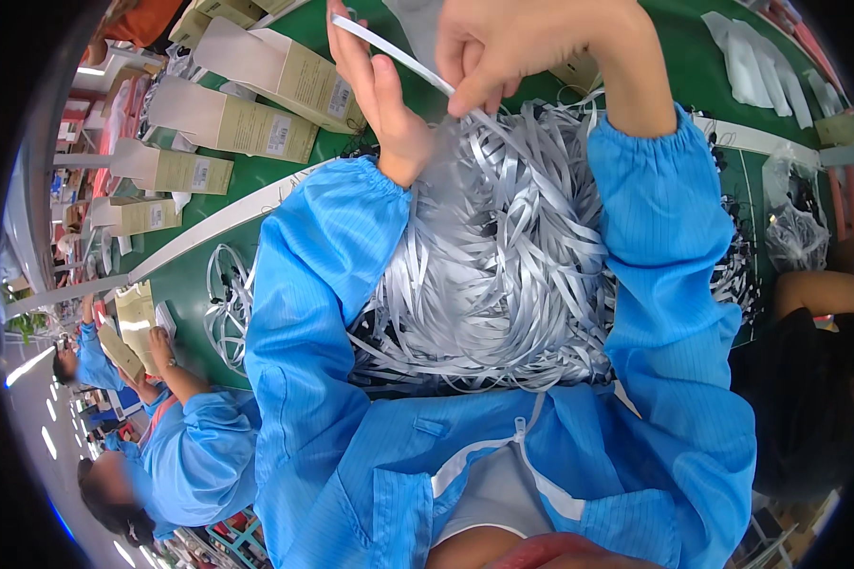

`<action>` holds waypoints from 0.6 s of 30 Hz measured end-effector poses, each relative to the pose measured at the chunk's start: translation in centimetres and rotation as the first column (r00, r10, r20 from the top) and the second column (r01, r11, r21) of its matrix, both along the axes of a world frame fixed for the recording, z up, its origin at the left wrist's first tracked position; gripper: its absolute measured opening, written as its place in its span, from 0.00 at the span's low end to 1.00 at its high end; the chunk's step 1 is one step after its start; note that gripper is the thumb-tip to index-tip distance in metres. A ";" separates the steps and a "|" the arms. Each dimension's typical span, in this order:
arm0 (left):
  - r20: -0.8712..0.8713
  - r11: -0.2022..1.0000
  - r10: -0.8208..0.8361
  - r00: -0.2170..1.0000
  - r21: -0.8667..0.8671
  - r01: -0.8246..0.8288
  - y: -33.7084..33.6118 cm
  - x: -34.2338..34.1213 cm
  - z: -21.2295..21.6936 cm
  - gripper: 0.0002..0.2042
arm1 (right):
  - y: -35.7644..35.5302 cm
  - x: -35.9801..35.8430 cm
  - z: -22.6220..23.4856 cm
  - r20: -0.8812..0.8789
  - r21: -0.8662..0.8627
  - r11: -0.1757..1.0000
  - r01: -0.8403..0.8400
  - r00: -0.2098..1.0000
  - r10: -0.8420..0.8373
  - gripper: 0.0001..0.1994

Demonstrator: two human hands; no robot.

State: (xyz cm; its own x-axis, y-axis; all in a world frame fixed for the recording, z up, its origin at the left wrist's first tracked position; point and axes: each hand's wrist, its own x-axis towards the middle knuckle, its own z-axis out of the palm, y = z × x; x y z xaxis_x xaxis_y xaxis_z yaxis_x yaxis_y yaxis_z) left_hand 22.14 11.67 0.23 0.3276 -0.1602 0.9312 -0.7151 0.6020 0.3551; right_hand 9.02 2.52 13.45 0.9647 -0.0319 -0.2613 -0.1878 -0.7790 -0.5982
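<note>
A thin, flat white strap (394, 52) stretches slantwise between my two hands at the far side of the pile. Its lower end is pinched between the thumb and fingers of my right hand (517, 47). My left hand (375, 95) has its fingers stretched up and its thumb apart, and the strap crosses near its fingertips. Whether the strap loops behind those fingers is hidden. Below both hands, between my forearms, lies a big tangled heap of silver-grey flat straps (503, 256) with small black parts among them.
Several open beige cardboard boxes (256, 123) line the green table (185, 248) at the left, beyond a white divider strip (228, 220). Clear plastic bags (754, 66) lie at the far right. At the left, a co-worker in blue (209, 441) handles a box; another person sits at the right.
</note>
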 end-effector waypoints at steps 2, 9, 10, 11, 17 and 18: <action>-0.025 0.977 0.132 0.991 0.174 -0.125 0.8 0.7 -0.4 0.27 | -0.3 0.1 0.6 0.010 0.085 0.996 -0.039 0.999 0.038 0.13; -0.244 0.949 -0.175 0.954 0.218 0.230 -0.4 0.5 -1.6 0.21 | 1.1 -2.4 3.3 0.400 0.368 0.930 0.000 0.903 -0.158 0.14; -0.318 0.884 -0.317 0.894 0.243 0.400 0.1 0.2 -1.6 0.20 | 1.8 -2.0 3.4 0.494 0.350 0.927 0.135 0.814 -0.305 0.13; -0.392 0.786 -0.450 0.802 0.253 0.564 0.4 -0.2 -1.3 0.19 | 2.5 -1.8 3.5 0.583 0.346 0.897 0.276 0.686 -0.436 0.13; -0.721 0.198 -0.616 0.318 0.249 0.948 1.7 -0.1 -0.2 0.12 | 2.0 -0.6 2.8 0.770 0.177 0.842 0.509 0.461 -0.441 0.14; -0.688 0.073 -0.631 0.358 0.407 0.911 1.8 0.1 -0.1 0.12 | 2.0 -0.6 2.7 0.752 0.181 0.850 0.495 0.486 -0.444 0.14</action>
